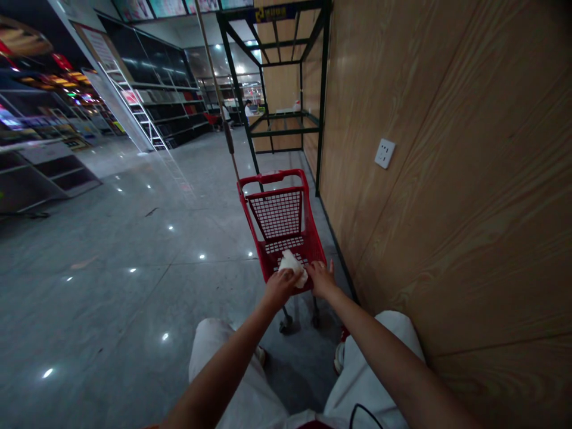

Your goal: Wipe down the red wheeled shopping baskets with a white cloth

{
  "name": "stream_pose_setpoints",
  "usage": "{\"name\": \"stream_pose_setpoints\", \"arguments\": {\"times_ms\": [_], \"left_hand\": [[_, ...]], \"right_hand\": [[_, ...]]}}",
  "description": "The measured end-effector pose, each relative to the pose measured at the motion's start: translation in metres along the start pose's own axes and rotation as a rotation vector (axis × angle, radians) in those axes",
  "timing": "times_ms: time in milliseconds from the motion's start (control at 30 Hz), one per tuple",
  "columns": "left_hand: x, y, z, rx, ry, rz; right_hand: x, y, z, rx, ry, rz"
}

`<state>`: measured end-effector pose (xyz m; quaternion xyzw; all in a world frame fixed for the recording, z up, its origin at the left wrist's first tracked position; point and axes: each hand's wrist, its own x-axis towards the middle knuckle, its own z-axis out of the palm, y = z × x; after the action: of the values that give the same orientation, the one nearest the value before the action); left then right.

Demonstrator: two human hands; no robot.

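A small red plastic shopping cart (pixel 318 238) with a grid basket stands on the floor close in front of me, between my knees and the rack. My left hand (pixel 282 285) is closed on a crumpled white cloth (pixel 292 265) at the cart's near edge. Whether it is fabric or paper I cannot tell. Beside it, my right hand (pixel 322 279) grips the near right corner of the cart, one finger sticking up. The cart's wheels show below the basket.
A wood-panelled wall (pixel 429 226) with a socket (pixel 385 153) runs close on the right. Behind the cart stands a dark green metal rack (pixel 286 132), with a long pole (pixel 217 77) at its left. A ladder (pixel 147 122), shelves (pixel 179 101) and people (pixel 248 108) are farther back.
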<state>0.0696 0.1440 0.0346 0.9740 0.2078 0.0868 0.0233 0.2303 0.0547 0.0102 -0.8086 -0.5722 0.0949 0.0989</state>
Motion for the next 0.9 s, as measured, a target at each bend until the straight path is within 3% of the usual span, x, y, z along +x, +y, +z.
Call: {"name": "stream_pose_setpoints", "arguments": {"times_ms": [100,200,300,367,467,567,733,800,900], "left_hand": [[-0.013,0.01,0.012,-0.109,-0.004,0.039],[-0.003,0.009,0.007,-0.253,0.011,-0.142],[0.016,0.01,0.007,-0.22,0.019,-0.256],[0.024,0.015,0.014,-0.107,0.022,-0.203],[0.026,0.021,0.027,0.019,-0.077,-0.138],[0.017,0.011,0.03,0.056,-0.17,-0.098],[-0.011,-0.022,0.023,0.128,-0.095,0.02],[-0.014,-0.02,0.025,0.133,-0.076,0.003],[0.0,0.003,0.035,0.097,-0.079,-0.032]], "right_hand": [[-0.002,0.0,0.001,0.017,-0.005,-0.005],[-0.003,-0.001,0.001,0.013,-0.016,0.012],[-0.003,-0.002,0.002,0.013,-0.02,0.019],[-0.003,-0.001,0.002,0.02,-0.022,0.018],[-0.003,0.002,0.002,0.02,-0.012,0.011],[-0.005,0.005,-0.001,0.008,0.006,-0.019],[-0.005,0.002,-0.001,-0.013,0.023,-0.009],[-0.004,-0.002,0.003,-0.028,0.036,-0.007],[-0.002,-0.009,0.011,-0.005,0.046,-0.001]]}}
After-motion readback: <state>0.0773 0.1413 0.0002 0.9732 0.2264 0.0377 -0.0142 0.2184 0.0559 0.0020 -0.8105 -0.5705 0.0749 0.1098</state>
